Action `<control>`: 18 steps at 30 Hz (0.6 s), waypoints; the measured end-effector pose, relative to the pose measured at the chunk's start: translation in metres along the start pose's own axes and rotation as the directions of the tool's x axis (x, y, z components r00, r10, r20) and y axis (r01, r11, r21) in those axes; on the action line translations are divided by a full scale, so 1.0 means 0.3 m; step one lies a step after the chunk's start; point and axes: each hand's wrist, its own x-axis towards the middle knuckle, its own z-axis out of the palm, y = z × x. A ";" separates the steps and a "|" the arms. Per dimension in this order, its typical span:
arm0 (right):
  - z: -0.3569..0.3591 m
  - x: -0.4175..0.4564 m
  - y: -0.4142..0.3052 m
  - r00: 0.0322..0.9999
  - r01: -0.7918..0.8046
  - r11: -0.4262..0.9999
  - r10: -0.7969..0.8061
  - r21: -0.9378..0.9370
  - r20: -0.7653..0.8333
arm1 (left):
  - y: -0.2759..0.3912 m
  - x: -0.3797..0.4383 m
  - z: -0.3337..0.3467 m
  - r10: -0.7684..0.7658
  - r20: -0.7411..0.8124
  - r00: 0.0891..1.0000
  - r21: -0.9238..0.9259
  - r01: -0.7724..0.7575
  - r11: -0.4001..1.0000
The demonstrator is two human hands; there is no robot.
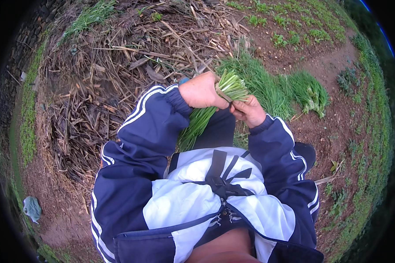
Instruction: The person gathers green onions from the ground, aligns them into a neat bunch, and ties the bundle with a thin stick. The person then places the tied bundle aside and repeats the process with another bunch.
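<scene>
My left hand [200, 91] is closed around a bunch of long green leaves, apparently garlic chives [232, 83], just above my knee. The pale cut stem ends point up and to the right, while the leafy part [196, 126] hangs down across my leg. Around the stems runs a thin brownish band [222, 93]. At the band's lower end, the fingertips of my right hand [249, 111] pinch it close to my left thumb. What lies inside my left palm is hidden.
Loose green leaves [260, 85] lie in a pile beyond my right hand. Beside them rests another bundle [311, 93], stem ends towards me. Dry stalks [95, 82] cover the ground at left. Seedlings [279, 39] grow in soil at upper right. A greenish plastic bag [32, 208] sits lower left.
</scene>
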 end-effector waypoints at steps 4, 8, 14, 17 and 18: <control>0.027 -0.019 0.003 0.996 -0.084 0.994 0.086 0.069 -0.032 | -0.079 0.026 0.010 0.053 -0.130 0.990 0.095 -0.041 0.995; -0.003 -0.035 0.017 0.997 -0.078 0.991 0.074 0.106 0.039 | -0.081 -0.011 0.067 0.220 -0.180 0.959 0.016 -0.221 0.975; 0.030 -0.100 -0.124 0.906 0.327 0.582 -0.418 -0.744 0.071 | -0.018 -0.111 0.134 0.454 -0.143 0.879 0.542 -0.314 0.779; 0.068 -0.135 -0.220 0.809 0.444 0.279 -0.533 -0.852 0.247 | -0.024 -0.139 0.154 0.431 -0.073 0.900 0.463 -0.352 0.813; 0.071 -0.142 -0.240 0.807 0.462 0.259 -0.520 -0.848 0.280 | -0.027 -0.143 0.156 0.410 -0.034 0.911 0.402 -0.364 0.840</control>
